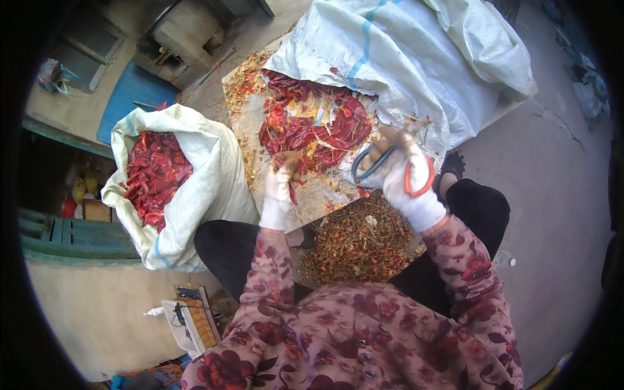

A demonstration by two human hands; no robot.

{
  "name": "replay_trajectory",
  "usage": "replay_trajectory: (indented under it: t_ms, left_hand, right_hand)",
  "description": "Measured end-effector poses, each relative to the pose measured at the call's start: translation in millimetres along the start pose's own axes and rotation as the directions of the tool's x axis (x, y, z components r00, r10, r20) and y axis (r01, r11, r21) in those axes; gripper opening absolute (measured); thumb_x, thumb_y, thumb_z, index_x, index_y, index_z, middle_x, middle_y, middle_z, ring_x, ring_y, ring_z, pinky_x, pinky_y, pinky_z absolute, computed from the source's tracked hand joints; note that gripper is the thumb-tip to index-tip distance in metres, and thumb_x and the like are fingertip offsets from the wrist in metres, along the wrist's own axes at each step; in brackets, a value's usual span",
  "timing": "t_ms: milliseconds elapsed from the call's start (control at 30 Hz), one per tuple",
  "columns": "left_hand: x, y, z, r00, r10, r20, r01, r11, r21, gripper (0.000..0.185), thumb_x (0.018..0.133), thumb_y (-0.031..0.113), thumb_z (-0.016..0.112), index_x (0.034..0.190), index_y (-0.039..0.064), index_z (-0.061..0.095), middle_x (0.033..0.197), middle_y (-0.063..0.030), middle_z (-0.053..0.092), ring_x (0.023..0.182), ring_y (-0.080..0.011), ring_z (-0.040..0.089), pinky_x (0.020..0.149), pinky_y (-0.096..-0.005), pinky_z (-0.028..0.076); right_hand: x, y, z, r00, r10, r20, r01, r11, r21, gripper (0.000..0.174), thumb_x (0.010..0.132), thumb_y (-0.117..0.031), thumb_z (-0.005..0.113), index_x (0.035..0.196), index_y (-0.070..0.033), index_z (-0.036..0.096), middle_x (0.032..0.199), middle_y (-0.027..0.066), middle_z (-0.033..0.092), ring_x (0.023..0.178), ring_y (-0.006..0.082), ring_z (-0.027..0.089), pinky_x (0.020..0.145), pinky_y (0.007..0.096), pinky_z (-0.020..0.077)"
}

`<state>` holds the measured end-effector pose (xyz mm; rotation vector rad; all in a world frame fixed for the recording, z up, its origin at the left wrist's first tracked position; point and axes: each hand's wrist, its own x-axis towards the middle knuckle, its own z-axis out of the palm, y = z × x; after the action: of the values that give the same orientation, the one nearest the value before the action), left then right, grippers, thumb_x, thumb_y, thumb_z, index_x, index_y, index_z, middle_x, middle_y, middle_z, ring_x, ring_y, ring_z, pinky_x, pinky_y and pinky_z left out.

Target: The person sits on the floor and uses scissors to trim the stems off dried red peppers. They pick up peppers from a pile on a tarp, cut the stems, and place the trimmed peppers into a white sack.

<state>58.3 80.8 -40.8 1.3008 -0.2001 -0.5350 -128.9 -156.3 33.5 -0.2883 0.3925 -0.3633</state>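
Note:
My left hand (282, 181), in a white glove with bare fingertips, pinches a dried red chili pepper (292, 191). My right hand (400, 168), gloved the same way and blurred, holds what look like scissors (359, 165); a blue-grey loop and an orange-red loop show, and I cannot make out the blades. Between and beyond both hands, a heap of dried red chilies (348, 122) with loose yellow seeds lies on a pale board or sheet (312, 197). More chilies spill from the mouth of a large white woven sack (419, 63) on its side.
An upright white woven sack (219, 170) of red chili pieces (158, 175) stands at my left. Stems and scraps (360, 243) lie in a pile between my legs. A clear plastic bottle (504, 259) lies on the concrete floor (546, 195) at right.

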Motion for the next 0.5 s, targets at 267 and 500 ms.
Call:
replay_trajectory:
  t_ms: [267, 500]
  left_hand:
    - [95.1, -0.4, 29.5, 0.951, 0.221, 0.218, -0.224, 0.002, 0.975, 0.039, 0.085, 0.021, 0.075, 0.122, 0.011, 0.067, 0.109, -0.0157, 0.067, 0.11, -0.0354, 0.066, 0.093, -0.0425, 0.055]
    - [96.9, -2.5, 51.1, 0.986, 0.156, 0.055, -0.019, -0.223, 0.975, 0.031, 0.088, 0.024, 0.074, 0.118, 0.016, 0.069, 0.126, -0.0153, 0.065, 0.107, -0.0349, 0.072, 0.086, -0.0496, 0.059]
  right_hand:
    - [7.6, 2.4, -19.1, 0.996, -0.076, 0.04, 0.085, 0.949, -0.304, 0.054, 0.107, -0.042, 0.055, 0.138, 0.001, 0.053, 0.099, 0.0054, 0.058, 0.091, 0.0212, 0.061, 0.085, 0.0423, 0.0535]
    - [3.8, 6.6, -19.0, 0.998, 0.026, 0.051, -0.002, 0.908, -0.42, 0.046, 0.107, -0.038, 0.058, 0.136, -0.003, 0.059, 0.095, 0.0032, 0.064, 0.084, 0.0174, 0.067, 0.074, 0.0353, 0.0589]
